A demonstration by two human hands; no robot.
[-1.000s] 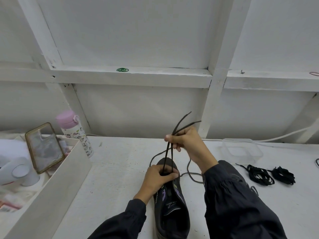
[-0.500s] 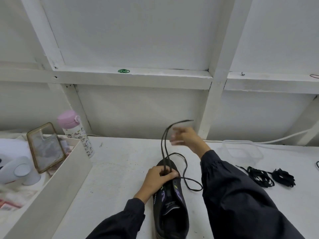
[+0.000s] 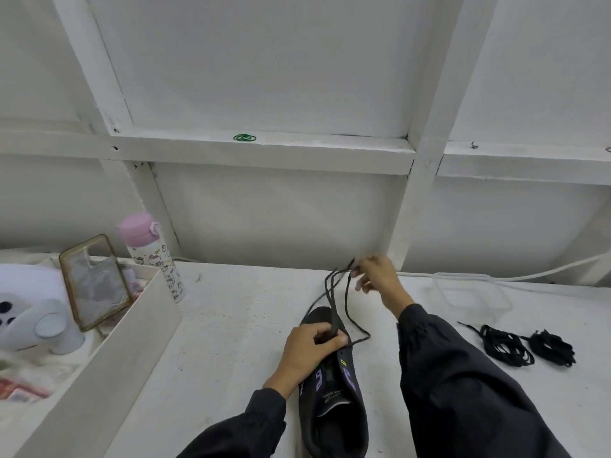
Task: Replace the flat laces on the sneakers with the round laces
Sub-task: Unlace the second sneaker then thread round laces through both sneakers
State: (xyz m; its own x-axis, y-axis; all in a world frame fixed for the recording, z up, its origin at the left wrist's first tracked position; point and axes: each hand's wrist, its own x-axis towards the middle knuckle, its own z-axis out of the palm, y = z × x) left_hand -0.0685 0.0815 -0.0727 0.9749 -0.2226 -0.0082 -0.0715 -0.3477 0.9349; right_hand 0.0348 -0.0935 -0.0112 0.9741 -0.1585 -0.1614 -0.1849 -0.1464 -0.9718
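**What holds what, and how many**

Your open white box (image 3: pixel 132 342) on the left holds one gold-rimmed clear phone case (image 3: pixel 94 282) and one white rounded gadget (image 3: pixel 36 312); one clear plastic tub (image 3: pixel 469 292) sits to the right of your hands, with two bundles of black laces (image 3: pixel 504 345) lying just outside it; one pink-capped white bottle (image 3: pixel 155 259) stands behind the box. One dark sneaker with purple marks (image 3: pixel 334 408) lies on the white table (image 3: pixel 231 342); your left hand (image 3: pixel 310 352) grips the thin dark lace (image 3: pixel 334 305) at the toe; your right hand (image 3: pixel 377 279), blurred, pinches the strands raised above.
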